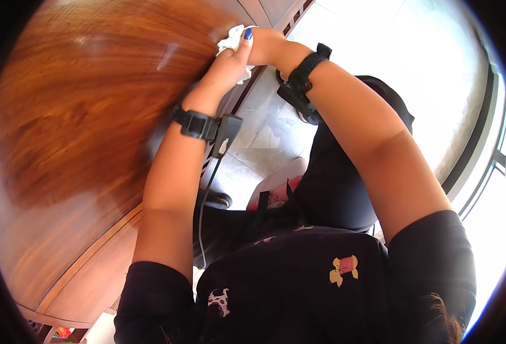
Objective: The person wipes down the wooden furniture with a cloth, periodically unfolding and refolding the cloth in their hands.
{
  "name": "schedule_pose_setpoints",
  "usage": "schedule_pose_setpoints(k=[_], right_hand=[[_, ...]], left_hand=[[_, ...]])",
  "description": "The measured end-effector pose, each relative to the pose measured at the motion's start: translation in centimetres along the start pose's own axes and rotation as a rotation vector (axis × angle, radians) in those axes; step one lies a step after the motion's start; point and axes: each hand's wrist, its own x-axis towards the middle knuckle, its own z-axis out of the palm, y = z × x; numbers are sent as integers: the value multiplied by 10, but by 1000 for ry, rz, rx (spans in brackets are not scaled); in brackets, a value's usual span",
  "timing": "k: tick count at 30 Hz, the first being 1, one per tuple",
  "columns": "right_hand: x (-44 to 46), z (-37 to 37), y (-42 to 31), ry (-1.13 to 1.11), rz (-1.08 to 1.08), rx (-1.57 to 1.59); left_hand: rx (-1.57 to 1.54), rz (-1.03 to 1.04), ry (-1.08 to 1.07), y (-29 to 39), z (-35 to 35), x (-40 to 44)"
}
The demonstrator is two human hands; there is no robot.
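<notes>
A crumpled white cloth point(230, 41) is bunched at the edge of the polished wooden table point(86, 109), with a loose end hanging down below my hands. My left hand point(234, 62) is closed on it, its blue-nailed thumb pointing up and the other fingers hidden. Pressed close beside the left, my right hand point(264, 46) is also closed on the cloth; its fingertips are out of sight behind the left thumb. Black straps with small boxes circle both wrists, and a cable runs down from the left box point(226, 136).
The dark glossy tabletop curves along the left side. Grey floor tiles point(259, 160) lie between the table and my legs in black trousers point(339, 178). A glass door or window frame point(482, 166) stands at the right. A black shoe point(215, 199) shows below the table edge.
</notes>
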Motion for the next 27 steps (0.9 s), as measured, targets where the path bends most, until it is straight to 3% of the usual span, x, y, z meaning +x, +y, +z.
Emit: schedule_pose_setpoints(k=[3,6,10,12,13,15,16,17,21,24,27], right_hand=[[-12,-11,-35,-106,42,-93],[-18,-1,-63,-132,-53,-86],[-31,3,-104,-219,-134,-66],[-31,10,-112,-233,-186,-64],[-28,10,-111,-249,-168,-67],[-26,14,-109,-263,-151,-70],[-26,18,-97,-228,-159,-28],[-22,22,-93,-195,-164,8],[-17,35,-73,-135,-189,35],[-10,52,-45,-106,-154,28],[-13,55,-30,76,-65,28]], left_hand=[[25,-107,-30,23,-15,-34],[110,-29,-4,40,-33,-77],[169,-81,34,46,-55,-125],[264,-274,-27,42,-66,-136],[253,-223,93,38,-59,-138],[285,-245,68,48,-58,-139],[321,-272,35,53,-49,-132],[238,-133,102,42,-43,-124],[370,-197,137,35,-32,-105],[257,-125,66,23,-23,-91],[163,-56,89,-11,-8,-62]])
